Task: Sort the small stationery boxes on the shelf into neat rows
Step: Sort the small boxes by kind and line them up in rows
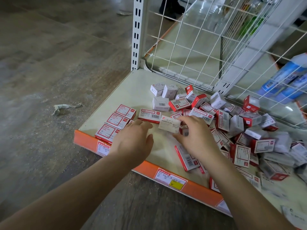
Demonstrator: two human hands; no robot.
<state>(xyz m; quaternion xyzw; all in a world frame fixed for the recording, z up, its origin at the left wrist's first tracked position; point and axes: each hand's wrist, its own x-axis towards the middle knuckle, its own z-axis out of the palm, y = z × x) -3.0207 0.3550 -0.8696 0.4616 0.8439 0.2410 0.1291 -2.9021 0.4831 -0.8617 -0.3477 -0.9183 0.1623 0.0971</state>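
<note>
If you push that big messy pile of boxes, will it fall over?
Probably. The pile holds boxes tilted at all angles, so a push would likely make them slide and tumble. They look small and light, so likely no damage. The flat row seems steadier.

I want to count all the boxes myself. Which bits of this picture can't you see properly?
- Head view: the heap of boxes overlaps itself, so lower ones are hidden.
- The heap runs off the right edge.
- The right hand covers boxes beneath it and part of the paper clips box it pinches.
- The left hand hides the near end of the neat row.
- Price label print is too small.
</note>
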